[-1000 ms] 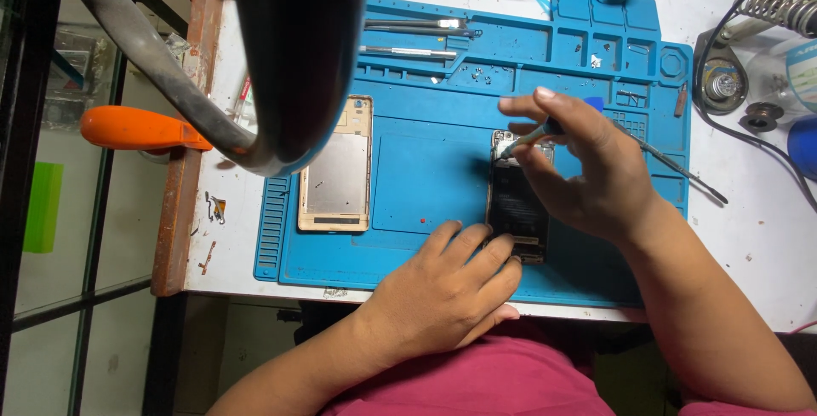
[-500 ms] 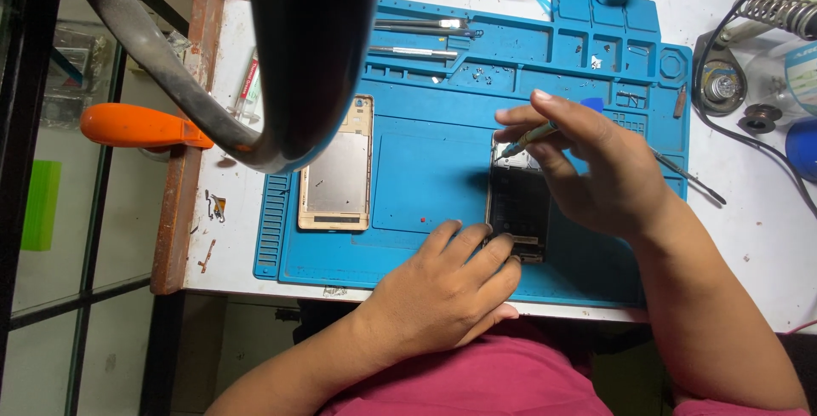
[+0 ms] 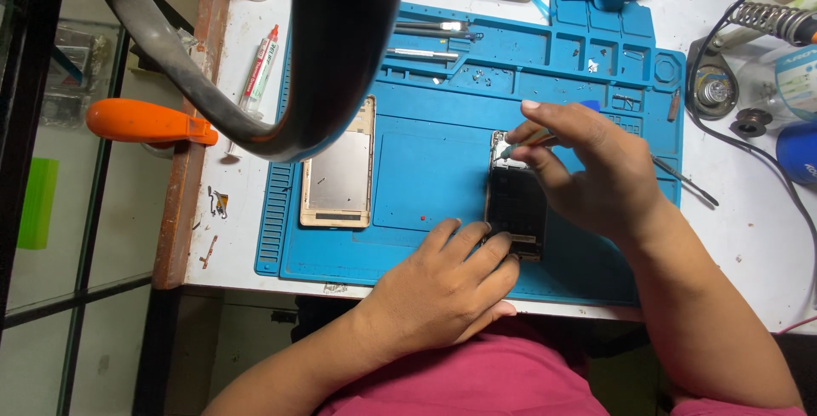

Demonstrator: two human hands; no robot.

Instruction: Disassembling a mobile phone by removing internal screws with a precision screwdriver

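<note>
Blue rubber covers most of the bench: a work mat with small trays moulded along its far edge. On it, near the front, lies an opened phone, dark side up, long axis pointing away from the person.

The left hand rests flat on the mat at the phone's near end, fingertips pressing on its bottom edge to pin it; it grasps nothing, it only holds the phone down. The right hand hovers over the phone's far end and pinches a thin metal tool, seemingly tweezers, whose long shank sticks out to the right behind the hand. The tip meets the phone at its top edge, where a pale strip of inner parts shows.

The step in hand looks like fine picking or prying at the top of the phone. The next move would seem to call for a steady, small motion of the tip while the left hand keeps the phone from sliding; what exactly the tip touches is too small to tell.

To the left on the mat lies a gold-coloured phone frame, apart from both hands. A tube lies beyond the mat, an orange clamp handle juts from the table edge, and a dark curved hose crosses the top of the view.
</note>
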